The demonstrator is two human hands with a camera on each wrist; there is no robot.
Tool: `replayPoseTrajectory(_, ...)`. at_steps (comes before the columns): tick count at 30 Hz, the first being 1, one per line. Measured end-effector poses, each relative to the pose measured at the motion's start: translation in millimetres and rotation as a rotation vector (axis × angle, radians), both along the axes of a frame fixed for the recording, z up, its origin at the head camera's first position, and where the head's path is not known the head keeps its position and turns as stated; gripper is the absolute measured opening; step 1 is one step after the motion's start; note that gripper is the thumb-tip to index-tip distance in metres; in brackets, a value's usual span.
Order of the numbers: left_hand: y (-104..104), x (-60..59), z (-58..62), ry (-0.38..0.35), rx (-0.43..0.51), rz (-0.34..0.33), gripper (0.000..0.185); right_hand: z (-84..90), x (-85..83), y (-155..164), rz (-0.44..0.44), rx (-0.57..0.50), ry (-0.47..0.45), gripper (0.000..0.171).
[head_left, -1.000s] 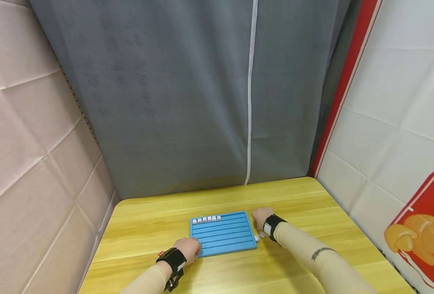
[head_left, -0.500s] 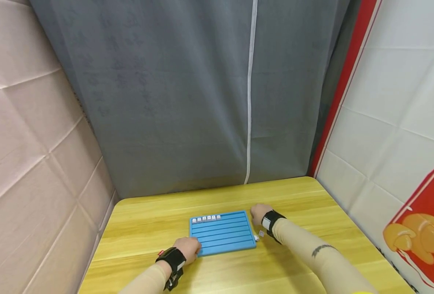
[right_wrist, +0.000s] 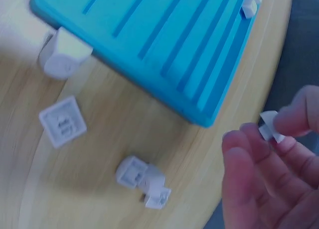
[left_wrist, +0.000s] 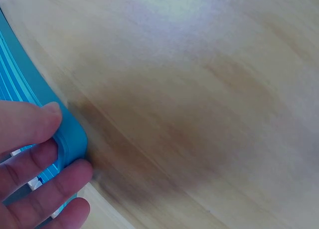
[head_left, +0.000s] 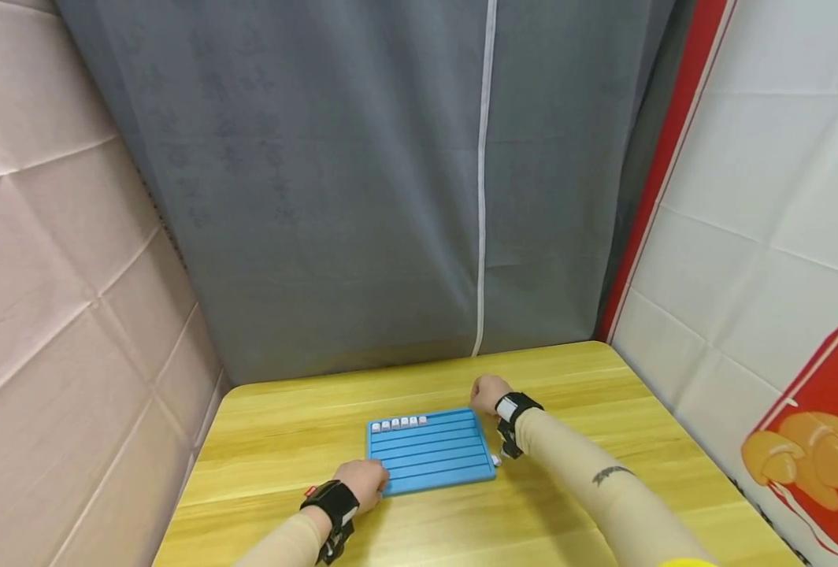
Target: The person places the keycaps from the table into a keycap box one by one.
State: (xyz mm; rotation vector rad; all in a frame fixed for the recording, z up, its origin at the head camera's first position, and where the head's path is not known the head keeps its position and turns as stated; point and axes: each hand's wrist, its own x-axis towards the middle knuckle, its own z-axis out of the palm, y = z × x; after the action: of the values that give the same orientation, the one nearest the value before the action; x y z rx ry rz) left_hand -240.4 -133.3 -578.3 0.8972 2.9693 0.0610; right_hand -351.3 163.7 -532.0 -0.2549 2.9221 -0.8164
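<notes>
1. One grey curtain (head_left: pixel 341 197), soft cloth with faint creases, hangs behind everything; a single narrow white strip (head_left: pixel 483 173) runs down it.
2. One counter (head_left: pixel 305 417) with rounded far corners carries the things. Its surface is yellowish, streaked with wood grain.
3. One blue tray (head_left: pixel 429 453) lies flat on the counter, between the two hands. It is a smooth rectangle with rounded corners, a raised rim and several straight, parallel grooves.
4. Two hands are at work. The left hand (head_left: pixel 362 480) has its fingers clamped on the tray's near left corner, one on top of the rim, others against its outer side. The right hand (head_left: pixel 488 394) is by the far right corner, its fingers pinched together on one small cap.
5. Two black straps, one per wrist, sit over cream sleeves: the left strap (head_left: pixel 337 500) and the right strap (head_left: pixel 521 405).
6. The held cap (right_wrist: pixel 269 126) is white and angular, caught between the right fingertips, apart from the tray.
7. Six white caps (head_left: pixel 395 423) stand in a row in the farthest groove, from its left end.
8. Five loose white caps (right_wrist: pixel 63 120) lie on the counter: one just beside the tray's edge, one hollow side up, three clustered nearer the right fingers.
</notes>
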Motion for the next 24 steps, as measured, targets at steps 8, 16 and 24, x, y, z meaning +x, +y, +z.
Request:
replayPoseTrajectory(8, 0.9, 1.0, 1.6, 0.017, -0.005, -0.001, 0.027, -15.6, 2.3, -13.6, 0.025, -0.101, 0.004, 0.006)
replayPoseTrajectory(16, 4.6, 2.7, -3.1, 0.041, -0.032, -0.012, 0.022, -36.0, 6.7, -30.4, -0.002, -0.103, 0.032, 0.007)
replayPoseTrajectory(24, 7.1, 6.3, -5.8, 0.013, -0.043, -0.019, 0.021, -38.5, 11.7, -40.1, -0.037, -0.342, -0.082, 0.021)
